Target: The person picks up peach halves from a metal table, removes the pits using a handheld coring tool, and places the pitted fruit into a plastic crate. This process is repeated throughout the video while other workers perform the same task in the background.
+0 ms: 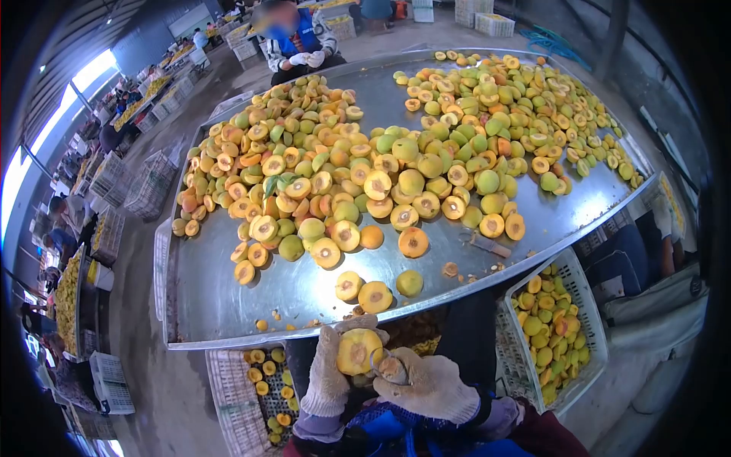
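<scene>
My left hand point(329, 373), in a pale knitted glove, holds a halved yellow fruit point(356, 351) with its cut face up, just in front of the table's near edge. My right hand point(434, 387), gloved too, is closed around a small tool point(376, 361) whose curved metal end touches the right side of the cut face. A brownish round piece shows beside the tool, partly covered by the fingers. Beyond my hands, two cut halves point(375, 297) and a greenish fruit point(410, 283) lie on the metal table point(221, 293).
A large heap of halved fruit point(411, 181) covers much of the table. A crate of fruit point(601, 335) stands at the right, another crate point(236, 396) below left. A gloved person point(304, 38) is across the table. More people and crates are at the far left.
</scene>
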The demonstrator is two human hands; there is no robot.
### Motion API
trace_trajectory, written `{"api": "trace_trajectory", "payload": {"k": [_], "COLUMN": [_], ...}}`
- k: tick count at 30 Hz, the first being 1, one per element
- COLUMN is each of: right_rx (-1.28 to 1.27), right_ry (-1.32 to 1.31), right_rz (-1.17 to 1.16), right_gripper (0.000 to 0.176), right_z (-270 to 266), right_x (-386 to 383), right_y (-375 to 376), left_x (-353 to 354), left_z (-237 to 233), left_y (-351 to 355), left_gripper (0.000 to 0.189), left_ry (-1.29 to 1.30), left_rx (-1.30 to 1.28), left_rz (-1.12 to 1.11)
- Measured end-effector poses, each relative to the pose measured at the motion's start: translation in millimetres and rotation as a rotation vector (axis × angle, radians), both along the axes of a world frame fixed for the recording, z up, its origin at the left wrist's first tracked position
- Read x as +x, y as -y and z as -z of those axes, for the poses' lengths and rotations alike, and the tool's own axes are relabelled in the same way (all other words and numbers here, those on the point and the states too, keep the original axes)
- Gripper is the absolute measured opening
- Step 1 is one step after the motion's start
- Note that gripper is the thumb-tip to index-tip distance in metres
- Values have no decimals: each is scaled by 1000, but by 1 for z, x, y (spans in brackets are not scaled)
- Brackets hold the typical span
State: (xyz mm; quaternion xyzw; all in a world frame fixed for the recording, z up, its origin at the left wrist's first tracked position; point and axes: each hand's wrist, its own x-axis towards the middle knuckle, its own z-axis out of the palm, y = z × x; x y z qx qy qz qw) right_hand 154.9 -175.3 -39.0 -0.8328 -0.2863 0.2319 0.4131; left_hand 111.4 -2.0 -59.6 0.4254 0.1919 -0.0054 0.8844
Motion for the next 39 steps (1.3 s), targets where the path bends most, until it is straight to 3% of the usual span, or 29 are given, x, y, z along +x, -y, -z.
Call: {"api": "trace_trajectory", "payload": {"k": [2, 6, 8, 12, 14, 19, 21, 22, 23, 25, 27, 28, 29, 31, 32, 33, 34, 35, 36, 37, 38, 39], "right_rx": [48, -79, 7, 37, 204, 223, 234, 142, 41, 4, -25, 34, 95, 124, 152, 150, 185, 220, 403, 436, 365, 230], "right_ry": [193, 142, 329, 244, 569, 549, 516, -137, -791, -785, -774, -859, -947, -987, -1024, -1024, -981, -931, -229, 578, 742, 524], "right_rz": [-64, -72, -103, -51, -84, -188, -247, -193, -122, -129, -131, -132, -130, -133, -143, -140, -195, -233, -377, -194, -71, -142], "right_gripper": [37, 37, 36, 28, 20, 16, 16, 18, 21, 24, 28, 28, 28, 26, 25, 25, 21, 16, 13, 12, 15, 17], "right_z": [4, -3, 13, -1, 8, 16, 6, -8, -16, -11, -4, -1, 0, -12, -16, -13, -3, 11, 26, 41, 61, 45], "right_x": [3, 3, 0, -1, -3, 1, 9, 14, 16, 16, 18, 18, 18, 23, 26, 24, 19, 13, 6, -1, -10, -5], "right_y": [0, -1, 0, 0, 2, 7, 7, 7, 7, 6, 6, 8, 10, 14, 15, 15, 12, 11, 7, 2, -4, -1], "left_x": [0, -2, -3, -7, -9, -5, -3, 1, 5, 10, 15, 16, 16, 17, 20, 20, 23, 25, 24, 23, 24, 23], "left_z": [-6, -12, -14, -8, -2, -10, -16, -23, -31, -37, -39, -41, -45, -50, -46, -38, -41, -53, -56, -52, -42, -31], "left_y": [1, 8, 7, 9, 17, 35, 32, 23, 10, 4, 4, 7, 11, 19, 16, 8, 1, -5, -5, -4, -1, 4], "left_gripper": [74, 70, 70, 72, 72, 71, 69, 69, 66, 62, 54, 48, 48, 49, 49, 49, 48, 47, 47, 46, 48, 51], "left_ry": [-5, 113, 115, 125, 158, 195, 239, 242, 138, 27, -102, -47, -46, -14, -7, -57, -103, -85, -137, -182, -17, 160], "left_rx": [98, 358, 376, 485, 456, 379, 684, 683, 722, 752, 744, 933, 930, 1322, 1322, 1005, 684, 657, 643, 629, 766, 886], "left_rz": [-1, 3, 17, 28, -21, -177, -133, -131, 85, 299, 305, 298, 305, 223, 225, 303, 374, 448, 423, 417, 347, 264]}}
